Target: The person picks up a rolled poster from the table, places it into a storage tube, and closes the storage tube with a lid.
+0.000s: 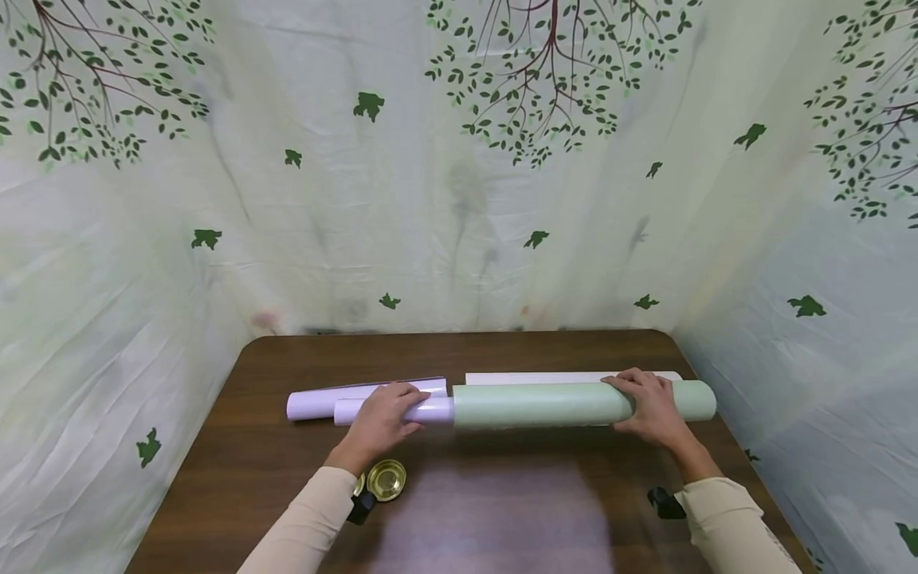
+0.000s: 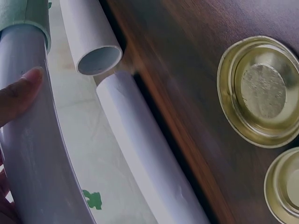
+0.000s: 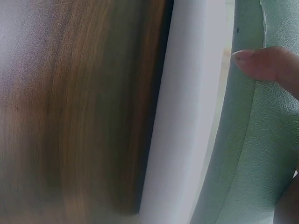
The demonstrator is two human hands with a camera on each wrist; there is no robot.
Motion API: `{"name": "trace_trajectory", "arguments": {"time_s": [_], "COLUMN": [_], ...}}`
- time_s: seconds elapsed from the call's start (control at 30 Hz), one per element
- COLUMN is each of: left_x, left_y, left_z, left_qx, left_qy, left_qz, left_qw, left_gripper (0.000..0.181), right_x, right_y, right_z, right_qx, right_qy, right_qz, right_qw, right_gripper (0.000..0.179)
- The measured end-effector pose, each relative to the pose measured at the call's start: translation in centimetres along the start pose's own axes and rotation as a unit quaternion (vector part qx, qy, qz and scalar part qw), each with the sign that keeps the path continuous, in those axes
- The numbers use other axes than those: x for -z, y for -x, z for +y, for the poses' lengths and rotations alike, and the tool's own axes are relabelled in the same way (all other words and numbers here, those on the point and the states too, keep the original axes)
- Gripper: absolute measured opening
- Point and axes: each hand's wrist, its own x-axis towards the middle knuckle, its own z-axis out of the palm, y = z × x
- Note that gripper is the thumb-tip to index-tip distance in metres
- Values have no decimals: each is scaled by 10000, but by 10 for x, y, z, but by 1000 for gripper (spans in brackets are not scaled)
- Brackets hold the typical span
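Note:
My left hand grips a glossy lavender roll. Its right end meets the left end of a thicker pale green roll; in the left wrist view the lavender end runs inside the green rim. Farther right, my right hand holds the green roll, fingers over its top and thumb on the near side. The thumb presses the textured green surface in the right wrist view. Behind these lie a second lavender roll and a white hollow tube, both apart from my hands.
Two gold-coloured round dishes stand by my left wrist: one in plain sight, the other partly hidden in the head view. The brown wooden table ends at a leaf-printed cloth at the back and sides.

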Motion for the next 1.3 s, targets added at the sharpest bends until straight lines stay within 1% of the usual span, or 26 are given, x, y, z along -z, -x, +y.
{"name": "trace_trajectory", "arguments": {"time_s": [0.1,0.23,0.37,0.5,0.67,0.83,0.9,1.1,1.2,1.3], "left_x": [-1,-2,-2,-1,-2,-5,-5,-2,0,4], "left_y": [-2,-5,-9,-14,-19,-22,-22,-23,-23,-21], "left_z": [2,5,10,15,20,23,24,25,24,21], "left_qx": [-67,-90,-4,62,-18,-85,-92,-154,-229,-214], "left_qy": [-9,86,212,221,140,114,106,107,129,203], "left_qz": [40,41,-90,-230,-239,-193,-222,-310,-279,-121], "left_qw": [10000,9999,9997,9995,9996,9997,9997,9993,9993,9995], "left_gripper": [51,52,51,49,47,44,42,47,50,53], "right_x": [-1,-3,-5,-6,-6,-7,-8,-11,-11,-12], "right_y": [-1,-2,-2,-2,-1,0,0,3,3,4], "right_z": [-1,-4,-6,-8,-9,-8,-8,-5,-3,-2], "right_qx": [9,-18,-72,-96,-121,-78,-70,-75,-69,-89], "right_qy": [-12,-29,-16,-47,-45,-17,-15,-45,-69,-108], "right_qz": [10,14,-25,-29,-10,-3,4,52,76,69], "right_qw": [10000,10000,10000,9999,9999,10000,10000,9999,9999,9999], "right_gripper": [73,73,72,72,72,72,72,72,72,72]}}
